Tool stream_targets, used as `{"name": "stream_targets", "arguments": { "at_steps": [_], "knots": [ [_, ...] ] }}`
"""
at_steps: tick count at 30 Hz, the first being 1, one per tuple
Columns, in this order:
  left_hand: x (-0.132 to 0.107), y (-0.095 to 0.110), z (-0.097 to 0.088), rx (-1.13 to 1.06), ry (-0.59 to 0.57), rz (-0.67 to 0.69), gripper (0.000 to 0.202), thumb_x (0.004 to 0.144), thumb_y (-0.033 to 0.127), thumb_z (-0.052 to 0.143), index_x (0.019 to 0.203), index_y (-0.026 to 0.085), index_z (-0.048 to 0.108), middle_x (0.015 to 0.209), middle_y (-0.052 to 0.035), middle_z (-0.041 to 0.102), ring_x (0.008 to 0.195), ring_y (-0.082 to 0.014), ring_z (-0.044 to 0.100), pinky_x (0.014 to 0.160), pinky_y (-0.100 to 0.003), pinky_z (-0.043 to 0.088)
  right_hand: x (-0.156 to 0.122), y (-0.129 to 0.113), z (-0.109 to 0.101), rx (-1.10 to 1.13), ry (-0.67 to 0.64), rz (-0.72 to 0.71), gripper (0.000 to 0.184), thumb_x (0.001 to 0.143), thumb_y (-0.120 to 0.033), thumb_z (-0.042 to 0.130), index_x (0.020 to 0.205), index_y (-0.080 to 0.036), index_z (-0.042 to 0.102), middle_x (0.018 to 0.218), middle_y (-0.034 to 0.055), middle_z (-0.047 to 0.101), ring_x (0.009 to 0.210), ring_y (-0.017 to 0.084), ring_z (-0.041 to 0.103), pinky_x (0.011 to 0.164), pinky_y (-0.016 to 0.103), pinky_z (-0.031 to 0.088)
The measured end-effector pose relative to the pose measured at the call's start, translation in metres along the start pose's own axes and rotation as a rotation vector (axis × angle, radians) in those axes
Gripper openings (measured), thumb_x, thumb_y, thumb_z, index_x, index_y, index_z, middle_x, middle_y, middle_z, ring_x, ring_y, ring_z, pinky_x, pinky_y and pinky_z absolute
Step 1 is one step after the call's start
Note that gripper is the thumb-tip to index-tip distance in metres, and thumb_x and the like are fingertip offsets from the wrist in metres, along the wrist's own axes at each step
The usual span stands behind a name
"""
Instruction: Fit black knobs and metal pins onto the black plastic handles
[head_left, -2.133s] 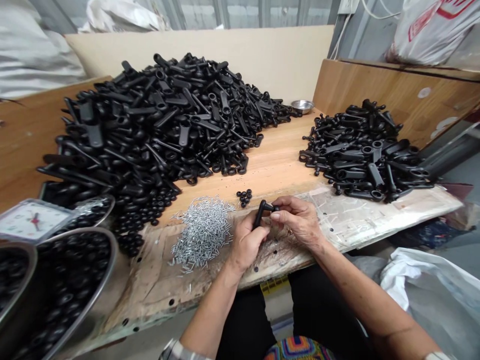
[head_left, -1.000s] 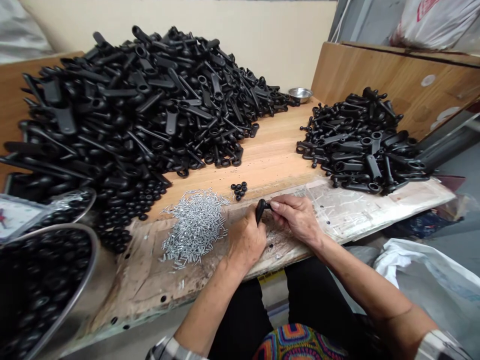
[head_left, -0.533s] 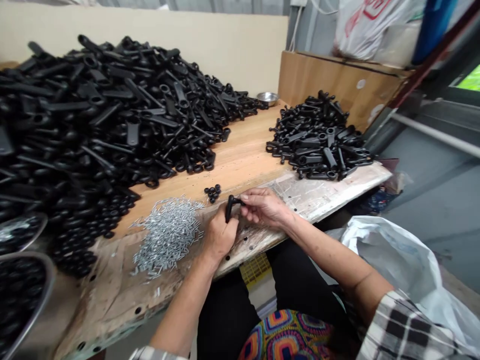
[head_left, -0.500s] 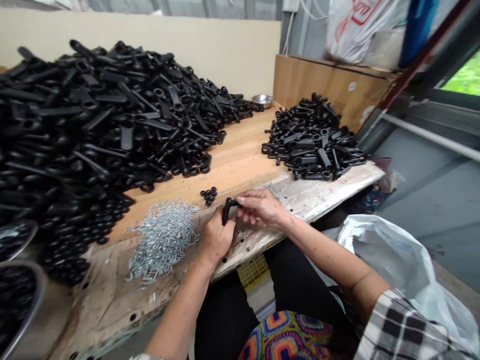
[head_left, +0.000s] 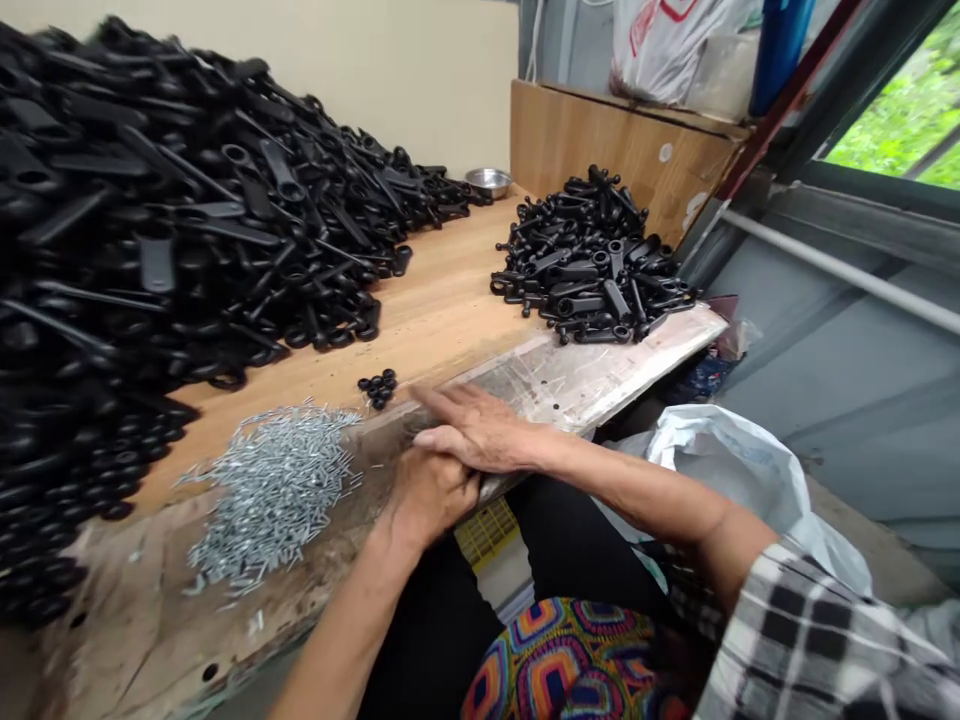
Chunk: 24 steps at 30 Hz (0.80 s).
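Left hand (head_left: 433,495): curled at centre frame; what it grips cannot be told.
Right hand (head_left: 484,432): no longer pinching, now laid across the left, fingers extended, blurred.
Black crank: hidden, probably inside the left hand's curl.
Bench work: fingertip stage seemingly given way to palm pressure.

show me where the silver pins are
In the head view, silver pins lie heaped at lower left, left of the left hand, near the small cluster of black beads.
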<state>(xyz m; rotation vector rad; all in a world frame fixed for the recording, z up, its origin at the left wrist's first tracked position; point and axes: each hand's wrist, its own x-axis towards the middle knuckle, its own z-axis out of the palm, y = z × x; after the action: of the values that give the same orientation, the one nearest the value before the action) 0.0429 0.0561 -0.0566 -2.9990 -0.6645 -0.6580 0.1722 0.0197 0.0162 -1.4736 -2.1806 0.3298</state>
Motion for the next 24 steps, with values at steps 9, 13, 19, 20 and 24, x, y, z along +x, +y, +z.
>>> {"name": "stream_targets", "arguments": {
  "at_steps": [9, 13, 19, 20, 24],
  "knots": [
    [0.0, -0.003, -0.004, -0.046, -0.07, -0.274, 0.024, 0.073, 0.029, 0.044, 0.066, 0.016, 0.064, 0.065, -0.0089, 0.067, 0.061, -0.0224, 0.063, 0.055, -0.028, 0.044, -0.03, 0.023, 0.02, -0.062, 0.064, -0.007, 0.039, 0.087, -0.045, 0.042, 0.112, -0.019, 0.057, 0.107, 0.007, 0.06, 0.096, 0.019, 0.053, 0.086, 0.031, 0.038],
    [0.002, -0.002, -0.008, -0.276, -0.031, -0.398, 0.032, 0.069, 0.031, 0.052, 0.097, 0.02, 0.061, 0.081, -0.0027, 0.067, 0.073, -0.0175, 0.063, 0.068, -0.025, 0.046, -0.052, 0.024, 0.005, 0.029, 0.029, 0.045, 0.031, 0.087, -0.032, 0.047, 0.113, -0.019, 0.059, 0.099, 0.0069, 0.062, 0.087, 0.017, 0.056, 0.074, 0.027, 0.04],
    [0.006, 0.002, -0.016, -0.412, 0.061, -0.496, 0.051, 0.065, 0.044, 0.063, 0.107, 0.019, 0.051, 0.089, -0.0006, 0.06, 0.072, -0.0128, 0.056, 0.073, -0.024, 0.047, -0.082, 0.053, -0.039, 0.15, 0.28, 0.157, 0.025, 0.084, -0.035, 0.049, 0.09, -0.02, 0.068, 0.078, 0.0029, 0.063, 0.071, 0.015, 0.057, 0.067, 0.026, 0.043],
    [0.006, 0.001, -0.016, -0.408, 0.096, -0.493, 0.05, 0.066, 0.045, 0.063, 0.106, 0.018, 0.051, 0.092, -0.0018, 0.06, 0.074, -0.0133, 0.056, 0.074, -0.025, 0.047, -0.093, 0.065, -0.05, 0.16, 0.395, 0.233, 0.025, 0.083, -0.035, 0.049, 0.089, -0.02, 0.068, 0.078, 0.0026, 0.063, 0.069, 0.014, 0.057, 0.066, 0.025, 0.043],
    [0.007, -0.001, -0.013, -0.278, 0.215, -0.45, 0.042, 0.068, 0.044, 0.062, 0.099, 0.017, 0.054, 0.088, -0.0022, 0.061, 0.071, -0.0135, 0.056, 0.075, -0.027, 0.047, -0.152, 0.134, -0.1, -0.053, 0.914, 0.68, 0.031, 0.081, -0.037, 0.046, 0.087, -0.015, 0.066, 0.076, 0.0039, 0.061, 0.065, 0.014, 0.056, 0.059, 0.026, 0.044]
  ]
}}
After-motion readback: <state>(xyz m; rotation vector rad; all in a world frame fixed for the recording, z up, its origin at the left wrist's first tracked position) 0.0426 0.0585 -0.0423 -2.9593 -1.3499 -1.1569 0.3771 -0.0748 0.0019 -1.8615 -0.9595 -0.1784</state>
